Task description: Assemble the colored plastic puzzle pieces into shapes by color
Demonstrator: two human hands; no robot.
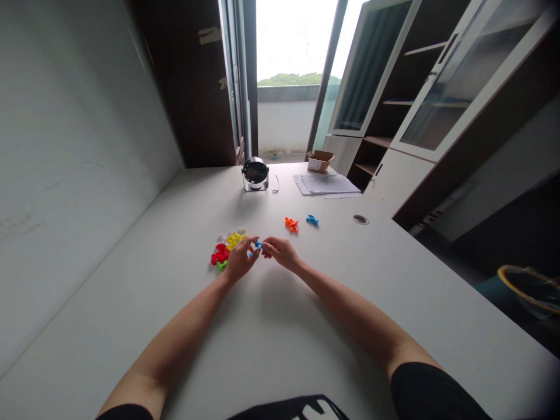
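Note:
Between my two hands is a small blue piece (259, 245), pinched by the fingertips of both. My left hand (241, 256) comes to it from the left, over the edge of a pile of small pieces. My right hand (280, 251) grips its right side. The pile holds yellow pieces (235, 238), red pieces (221, 254), a green piece (221, 265) and white pieces (222, 238). Farther back lie an orange cluster (291, 224) and, to its right, a blue cluster (312, 220). Another bit of blue shows under my left fingers.
A round black and silver device (255, 174) stands at the back of the white table (271, 350). Papers (328, 184) and an open cardboard box (320, 161) are at the back right. A round hole with a rim (360, 219) is near the right edge.

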